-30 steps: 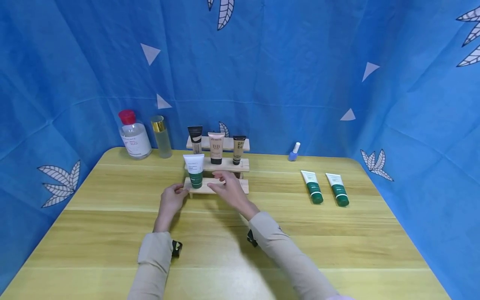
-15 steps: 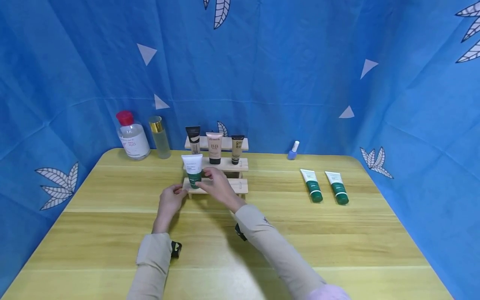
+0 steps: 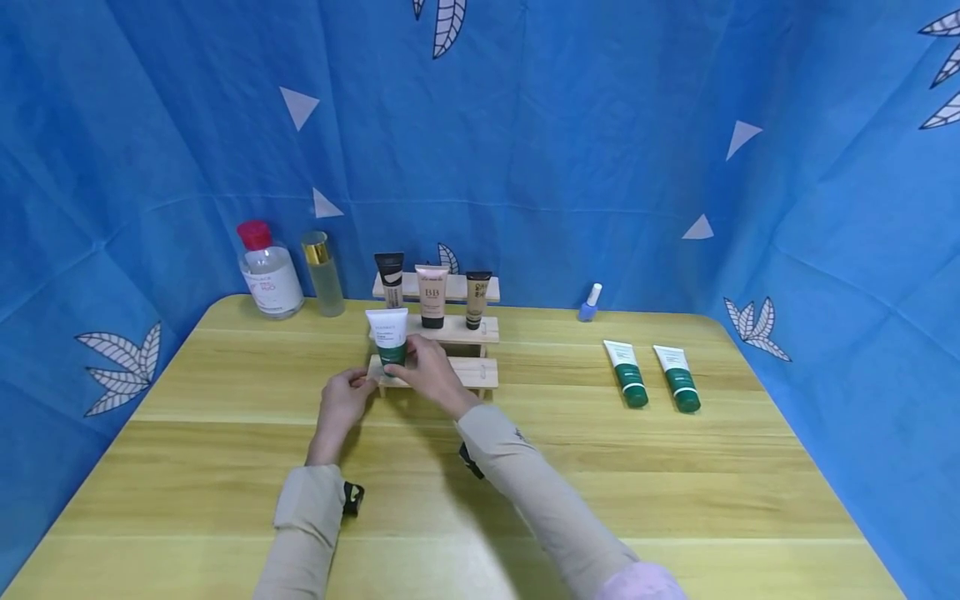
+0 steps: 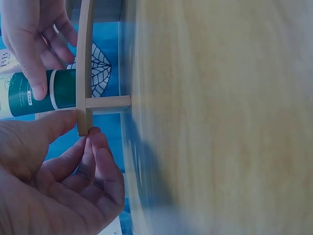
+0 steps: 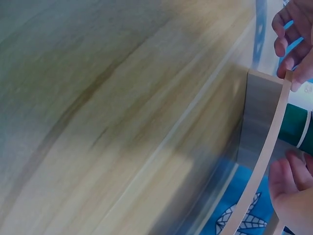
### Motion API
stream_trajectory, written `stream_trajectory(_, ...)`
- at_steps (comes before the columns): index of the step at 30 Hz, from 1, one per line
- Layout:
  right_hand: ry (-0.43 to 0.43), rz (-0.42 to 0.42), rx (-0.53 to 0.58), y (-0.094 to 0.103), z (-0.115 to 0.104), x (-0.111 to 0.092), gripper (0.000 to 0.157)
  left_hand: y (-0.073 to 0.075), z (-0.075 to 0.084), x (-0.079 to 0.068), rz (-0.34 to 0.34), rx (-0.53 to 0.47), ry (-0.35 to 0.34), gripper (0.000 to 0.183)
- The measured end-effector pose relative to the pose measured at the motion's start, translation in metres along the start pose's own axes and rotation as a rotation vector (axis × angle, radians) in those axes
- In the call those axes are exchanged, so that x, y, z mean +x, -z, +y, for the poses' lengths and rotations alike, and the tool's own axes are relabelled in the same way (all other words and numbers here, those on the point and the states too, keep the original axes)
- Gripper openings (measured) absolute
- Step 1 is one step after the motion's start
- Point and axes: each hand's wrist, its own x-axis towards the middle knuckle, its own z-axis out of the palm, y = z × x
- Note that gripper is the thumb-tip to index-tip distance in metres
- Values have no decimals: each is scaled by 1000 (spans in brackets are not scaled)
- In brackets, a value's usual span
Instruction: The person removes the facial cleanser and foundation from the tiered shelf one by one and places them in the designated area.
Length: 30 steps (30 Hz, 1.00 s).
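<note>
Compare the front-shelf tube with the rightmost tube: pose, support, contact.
The front-shelf tube stands upright; the rightmost tube lies flat. The front-shelf tube is on the wooden stand, the rightmost tube on the table. The right grip holds the front-shelf tube; no grip touches the rightmost tube. Both are white and green.

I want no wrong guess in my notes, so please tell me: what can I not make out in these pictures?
Head view: base of the black tube, hidden behind the front tube.
Head view: fine print on the rightmost tube, too small.
Left wrist: front tube's top, cut off by left edge.
Right wrist: right hand, partly cut off by right edge.
</note>
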Motion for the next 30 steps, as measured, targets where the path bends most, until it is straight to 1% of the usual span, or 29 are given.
stream_trajectory(5,-28,-12,-13,-1,-1,-1,43,0,1,0,3,-2,1,42)
stream_trajectory(11,-77,-26,39,0,0,-7,46,0,2,0,3,-12,10,43)
stream_trajectory(19,-77,6,106,4,9,-19,48,0,2,-1,14,-17,18,41)
stream_trajectory(25,-83,33,149,10,15,-33,45,0,2,-2,8,-30,25,42)
stream_trajectory(30,-61,69,180,15,19,-46,42,0,2,-2,7,-37,20,42)
